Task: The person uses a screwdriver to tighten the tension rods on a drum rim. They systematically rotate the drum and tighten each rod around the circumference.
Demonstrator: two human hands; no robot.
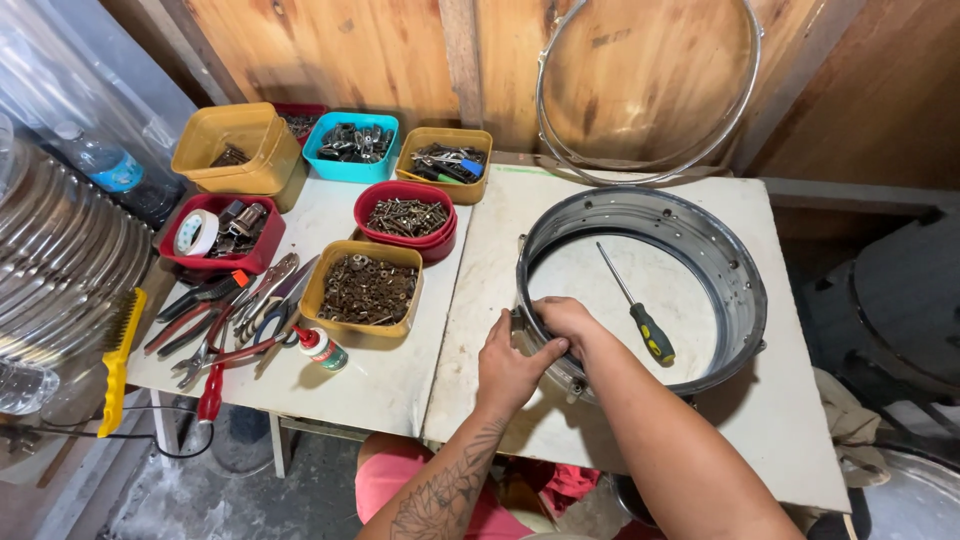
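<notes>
On the counter (700,420) lies a round drum shell (745,290), and both hands work its near rim: left hand (512,368) gripping outside, right hand (566,318) curled inside. 1 screwdriver (637,305) lies unused within; progress cannot be judged.

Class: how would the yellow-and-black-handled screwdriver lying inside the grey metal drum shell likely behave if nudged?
The yellow-and-black-handled screwdriver lies flat, so it cannot tip. Its round shaft and handle suggest it may roll sideways. The grey metal drum shell around it would probably stop it.

Bright, even daylight fills the scene, sharp throughout. Soft shadows fall under the hands (535,350) onto the pale bench (400,370). Edges bow slightly.
</notes>
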